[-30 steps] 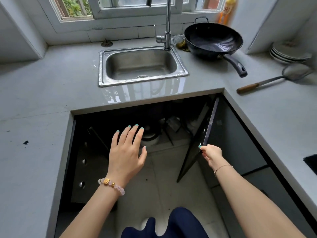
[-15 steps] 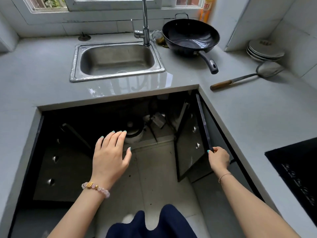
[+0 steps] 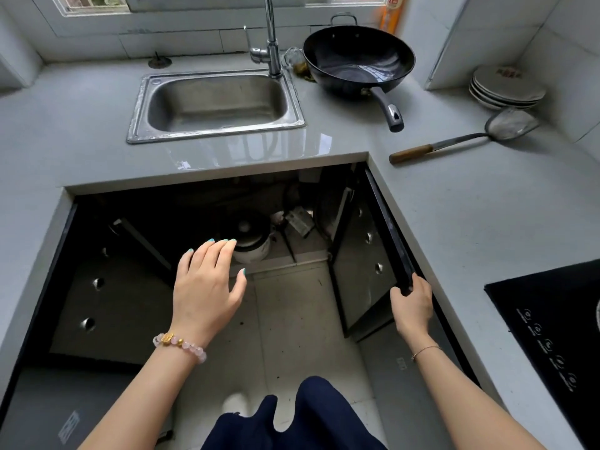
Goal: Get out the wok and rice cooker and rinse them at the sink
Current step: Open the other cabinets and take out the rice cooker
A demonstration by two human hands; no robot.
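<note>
Teal nails (image 3: 211, 240) — pink bead bracelet (image 3: 179, 344), navy trousers (image 3: 311, 417).

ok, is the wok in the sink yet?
No, the wok sits on the counter, to the right of the sink.

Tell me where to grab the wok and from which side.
Grip the long handle, coming from the front right. It juts from the near rim of the wok toward the edge of the counter, angled at you. The round bowl offers no other easy hold.

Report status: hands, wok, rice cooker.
Left hand open, extended toward rice cooker in cabinet. Right hand grips open door. Wok on counter beside sink. Nothing blocks the cooker.
</note>
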